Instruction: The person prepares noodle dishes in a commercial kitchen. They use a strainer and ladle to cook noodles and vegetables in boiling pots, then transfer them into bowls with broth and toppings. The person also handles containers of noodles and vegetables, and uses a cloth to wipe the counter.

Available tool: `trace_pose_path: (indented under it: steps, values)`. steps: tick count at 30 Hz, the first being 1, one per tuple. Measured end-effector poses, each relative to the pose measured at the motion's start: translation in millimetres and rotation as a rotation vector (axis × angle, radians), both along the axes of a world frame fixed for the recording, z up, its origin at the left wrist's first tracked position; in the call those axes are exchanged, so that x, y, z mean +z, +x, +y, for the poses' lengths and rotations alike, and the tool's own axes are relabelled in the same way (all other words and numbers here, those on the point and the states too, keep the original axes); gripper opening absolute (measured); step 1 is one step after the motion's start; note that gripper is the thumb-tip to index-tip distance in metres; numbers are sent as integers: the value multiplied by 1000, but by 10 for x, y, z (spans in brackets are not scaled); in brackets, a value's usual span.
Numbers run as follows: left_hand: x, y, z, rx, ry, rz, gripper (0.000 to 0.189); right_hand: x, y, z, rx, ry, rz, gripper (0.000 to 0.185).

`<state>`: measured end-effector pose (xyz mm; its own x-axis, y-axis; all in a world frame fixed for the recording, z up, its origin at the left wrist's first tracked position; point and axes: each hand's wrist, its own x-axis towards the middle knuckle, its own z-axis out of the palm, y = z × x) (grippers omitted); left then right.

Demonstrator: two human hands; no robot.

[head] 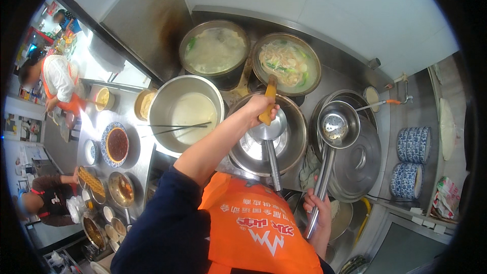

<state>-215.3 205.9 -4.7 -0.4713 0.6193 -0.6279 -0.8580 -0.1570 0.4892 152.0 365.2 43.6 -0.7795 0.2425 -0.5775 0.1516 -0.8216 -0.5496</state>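
Note:
My right hand and left hand must be told by side: the arm from the left of the picture ends in my left hand [264, 109], closed on a yellowish handle [271, 97] whose top end meets the near rim of the pan of noodles and greens in broth [287, 64]. My right hand [319, 205] grips the metal handle of a perforated ladle [338, 125], its bowl above stacked pans and a lid at the right. Below my left hand, a metal ladle [272, 127] rests in a wide steel basin [296, 140].
A pan of cloudy broth [215, 51] stands at the back left, and a large pot with chopsticks [186, 110] in front of it. A metal lid [359, 160] and patterned bowls [414, 144] are at the right. Two people [61, 80] [45, 201] work beyond the left counter.

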Motion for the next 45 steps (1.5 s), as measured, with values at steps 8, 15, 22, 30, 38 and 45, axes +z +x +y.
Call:
trace_pose_path:
  steps: [8,15,22,30,38,45]
  values:
    - [105,128,-115,-29,47,-40,22,13,-230,170,75,13,-35,72]
    - [87,191,-115,-31,60,-24,22,33,-1192,378,244,175,6,55]
    - [-20,179,-60,16,139,-105,19,-368,-2454,464,461,610,-30,34]
    - [-3,187,-42,38,155,-114,25,-1118,-3130,617,628,1281,-184,62]
    - [-31,143,-70,38,158,-141,26,-1061,-3123,607,639,1243,-148,58]
    - [41,127,-56,45,125,-161,23,-726,-2982,621,542,669,-137,33]
